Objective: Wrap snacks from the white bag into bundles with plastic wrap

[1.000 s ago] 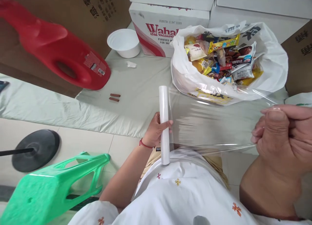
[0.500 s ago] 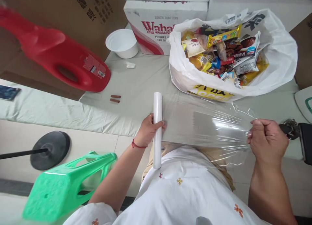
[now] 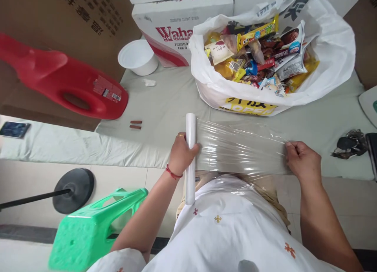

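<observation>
My left hand (image 3: 183, 153) is wrapped round the middle of a white roll of plastic wrap (image 3: 191, 177), which stands lengthwise in front of me at the table's near edge. From the roll a clear sheet of plastic wrap (image 3: 244, 150) stretches to the right, creased along its length. My right hand (image 3: 303, 160) pinches the free end of that sheet between thumb and fingers. Just beyond the sheet stands a white plastic bag (image 3: 212, 95) full of wrapped snacks (image 3: 259, 63).
A red jug (image 3: 106, 107), a white bowl (image 3: 141, 63) and two brown strips (image 3: 136, 124) are on the table's left. At right lie keys (image 3: 350, 144). A Wahaha box (image 3: 173, 32) stands behind. Below left are a green stool (image 3: 79, 236) and a round black base (image 3: 75, 189).
My right hand has moved left, closer to the roll, and the sheet between my hands is shorter and more wrinkled. The left hand keeps its hold; the camera view has shifted slightly.
</observation>
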`<act>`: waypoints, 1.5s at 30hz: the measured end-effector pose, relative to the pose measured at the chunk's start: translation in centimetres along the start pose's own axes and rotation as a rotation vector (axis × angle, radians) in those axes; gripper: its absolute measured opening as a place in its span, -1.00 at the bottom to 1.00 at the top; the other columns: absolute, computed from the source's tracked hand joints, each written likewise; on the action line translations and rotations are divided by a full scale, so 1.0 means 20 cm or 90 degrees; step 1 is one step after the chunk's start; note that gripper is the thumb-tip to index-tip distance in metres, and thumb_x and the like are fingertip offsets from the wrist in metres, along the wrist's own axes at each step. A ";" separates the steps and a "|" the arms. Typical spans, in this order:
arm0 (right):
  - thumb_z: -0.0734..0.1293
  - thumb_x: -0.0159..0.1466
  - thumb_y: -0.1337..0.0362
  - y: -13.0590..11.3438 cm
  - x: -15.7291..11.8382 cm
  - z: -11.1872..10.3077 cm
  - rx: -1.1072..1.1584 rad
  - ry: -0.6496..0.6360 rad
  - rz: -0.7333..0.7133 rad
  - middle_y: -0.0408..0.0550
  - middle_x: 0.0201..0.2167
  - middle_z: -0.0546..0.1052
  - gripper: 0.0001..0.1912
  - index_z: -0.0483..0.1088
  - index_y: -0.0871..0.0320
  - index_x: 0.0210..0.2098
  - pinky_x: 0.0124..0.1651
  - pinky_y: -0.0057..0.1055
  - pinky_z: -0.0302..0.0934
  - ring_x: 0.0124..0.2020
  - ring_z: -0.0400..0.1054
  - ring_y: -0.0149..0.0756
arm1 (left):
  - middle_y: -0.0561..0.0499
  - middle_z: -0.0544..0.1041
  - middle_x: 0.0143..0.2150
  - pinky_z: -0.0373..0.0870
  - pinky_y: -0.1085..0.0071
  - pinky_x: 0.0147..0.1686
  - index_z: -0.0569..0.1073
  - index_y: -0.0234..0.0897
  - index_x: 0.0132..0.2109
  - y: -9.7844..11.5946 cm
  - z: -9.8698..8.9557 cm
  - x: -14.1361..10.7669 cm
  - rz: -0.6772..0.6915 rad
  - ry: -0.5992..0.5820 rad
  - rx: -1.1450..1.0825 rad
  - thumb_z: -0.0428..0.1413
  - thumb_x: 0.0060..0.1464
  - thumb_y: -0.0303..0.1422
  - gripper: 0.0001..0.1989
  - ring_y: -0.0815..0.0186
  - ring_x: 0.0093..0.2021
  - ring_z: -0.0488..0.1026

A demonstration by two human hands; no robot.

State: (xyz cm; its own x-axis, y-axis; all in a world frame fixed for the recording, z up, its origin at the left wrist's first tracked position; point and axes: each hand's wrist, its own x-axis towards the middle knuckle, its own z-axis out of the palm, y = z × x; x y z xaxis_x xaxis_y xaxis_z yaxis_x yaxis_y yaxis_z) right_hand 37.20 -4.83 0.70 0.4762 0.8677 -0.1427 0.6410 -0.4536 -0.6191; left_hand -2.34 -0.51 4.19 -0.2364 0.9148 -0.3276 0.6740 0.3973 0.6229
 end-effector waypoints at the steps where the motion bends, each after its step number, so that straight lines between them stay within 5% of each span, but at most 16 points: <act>1: 0.32 0.33 -0.12 -0.01 0.00 -0.01 0.010 -0.006 0.019 -0.15 -0.63 0.49 -0.58 0.54 0.12 -0.25 -0.43 -0.31 0.22 -0.63 0.35 -0.23 | -0.13 0.52 -0.06 0.48 0.18 -0.08 0.31 -0.18 -0.05 0.01 -0.01 0.00 0.024 0.016 0.036 0.28 0.00 -0.27 -0.60 0.05 -0.09 0.55; 4: 0.30 0.34 -0.08 -0.02 -0.01 -0.03 0.006 -0.009 0.064 -0.17 -0.61 0.47 -0.61 0.53 0.12 -0.26 -0.44 -0.32 0.21 -0.65 0.35 -0.25 | -0.17 0.50 0.02 0.46 0.18 -0.04 0.33 -0.23 0.05 0.02 -0.05 0.01 0.047 -0.005 0.061 0.27 -0.05 -0.31 -0.50 0.02 -0.02 0.53; 10: 0.23 0.35 -0.09 0.01 0.00 -0.02 -0.096 0.021 0.002 -0.11 -0.58 0.48 -0.59 0.51 0.08 -0.27 -0.30 -0.26 0.18 -0.52 0.37 -0.16 | 0.02 0.53 -0.29 0.40 0.28 -0.30 0.27 -0.20 0.10 0.02 -0.08 0.05 -0.011 -0.054 -0.001 0.18 0.08 -0.31 -0.55 0.09 -0.30 0.54; 16: 0.18 0.38 -0.11 0.05 0.02 -0.05 -0.262 0.080 -0.076 -0.02 -0.52 0.45 -0.54 0.54 0.07 -0.22 -0.33 -0.26 0.03 -0.49 0.22 -0.14 | -0.22 0.61 -0.28 0.41 0.19 -0.24 0.30 -0.25 0.02 0.04 -0.03 0.07 0.010 -0.013 0.180 -0.03 0.37 -0.04 -0.64 -0.13 -0.21 0.63; 18: 0.24 0.37 -0.07 -0.01 -0.01 -0.11 -0.265 0.110 -0.130 0.03 -0.41 0.53 -0.59 0.56 0.08 -0.18 -0.31 -0.22 0.13 -0.42 0.33 -0.09 | -0.30 0.64 -0.25 0.42 0.17 -0.22 0.32 -0.29 0.03 0.05 -0.01 0.07 0.016 -0.013 0.246 -0.08 0.40 -0.04 -0.61 -0.18 -0.17 0.64; 22: 0.33 0.41 0.14 -0.32 -0.15 -0.19 -0.131 0.308 -0.390 0.11 -0.15 0.63 -0.76 0.57 0.09 -0.06 0.02 -0.06 0.36 -0.09 0.52 0.03 | -0.35 0.66 -0.21 0.43 0.17 -0.23 0.33 -0.34 0.10 0.06 0.00 0.07 0.034 -0.021 0.286 -0.17 0.45 -0.03 -0.54 -0.20 -0.14 0.66; 24: 0.35 0.42 0.25 -0.50 -0.22 -0.11 -0.055 0.272 -0.563 0.02 -0.11 0.66 -0.76 0.55 0.02 0.05 0.08 -0.10 0.39 -0.04 0.54 -0.05 | -0.35 0.66 -0.20 0.42 0.19 -0.22 0.33 -0.35 0.11 0.07 0.00 0.06 0.036 -0.018 0.292 -0.21 0.47 -0.04 -0.52 -0.19 -0.13 0.67; 26: 0.30 0.47 0.27 -0.62 -0.25 0.07 -0.054 0.044 -0.702 0.03 0.06 0.66 -0.65 0.50 0.04 0.20 0.20 -0.13 0.39 0.10 0.52 -0.10 | -0.36 0.66 -0.20 0.42 0.20 -0.24 0.33 -0.37 0.13 0.07 0.00 0.05 0.035 -0.021 0.301 -0.23 0.47 -0.04 -0.50 -0.19 -0.13 0.67; 29: 0.16 0.56 0.12 -0.65 -0.20 0.39 -0.201 -0.149 -0.698 0.24 0.45 0.36 -0.42 0.32 0.29 0.43 0.49 0.08 0.13 0.49 0.19 0.06 | -0.35 0.67 -0.22 0.41 0.22 -0.28 0.34 -0.38 0.15 0.08 -0.01 0.04 0.024 -0.013 0.330 -0.19 0.46 -0.01 -0.48 -0.19 -0.15 0.67; 32: 0.06 0.59 0.07 -0.57 -0.13 0.57 -0.277 -0.194 -0.671 0.23 0.56 0.15 -0.33 0.18 0.37 0.52 0.58 0.17 -0.10 0.58 0.01 0.07 | -0.34 0.67 -0.20 0.43 0.22 -0.26 0.37 -0.35 0.14 0.07 -0.02 0.04 -0.006 0.020 0.367 -0.14 0.44 0.00 -0.50 -0.17 -0.14 0.67; 37: 0.03 0.60 0.10 -0.52 -0.12 0.57 -0.283 -0.189 -0.683 0.14 0.58 0.10 -0.34 0.10 0.30 0.56 0.60 0.11 -0.15 0.59 0.00 -0.01 | -0.38 0.66 -0.16 0.44 0.20 -0.23 0.40 -0.33 0.09 -0.01 -0.09 0.11 -0.077 0.069 0.386 -0.13 0.44 -0.02 -0.53 -0.18 -0.09 0.65; 40: 0.03 0.60 0.10 -0.53 -0.13 0.55 -0.295 -0.180 -0.673 0.14 0.58 0.10 -0.34 0.11 0.34 0.55 0.60 0.10 -0.15 0.59 0.02 -0.01 | -0.39 0.64 -0.20 0.41 0.15 -0.26 0.39 -0.37 0.05 -0.11 -0.26 0.10 -0.208 0.187 0.358 -0.13 0.44 -0.09 -0.58 -0.22 -0.11 0.63; 45: 0.04 0.60 0.08 -0.52 -0.12 0.55 -0.302 -0.177 -0.682 0.16 0.58 0.10 -0.33 0.12 0.37 0.54 0.60 0.12 -0.14 0.58 0.02 0.02 | -0.20 0.58 -0.25 0.37 0.07 -0.18 0.34 -0.21 0.00 -0.33 -0.58 0.01 -0.200 0.265 0.359 -0.10 0.41 0.04 -0.59 -0.33 -0.04 0.58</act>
State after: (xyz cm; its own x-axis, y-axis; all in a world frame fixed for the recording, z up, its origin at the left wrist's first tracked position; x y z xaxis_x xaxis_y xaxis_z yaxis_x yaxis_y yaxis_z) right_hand 22.73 0.11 -1.06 -0.5421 0.8371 0.0736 0.8167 0.5455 -0.1879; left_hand -14.89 -2.12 8.29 -0.6442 0.7621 -0.0644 0.7606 0.6472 0.0514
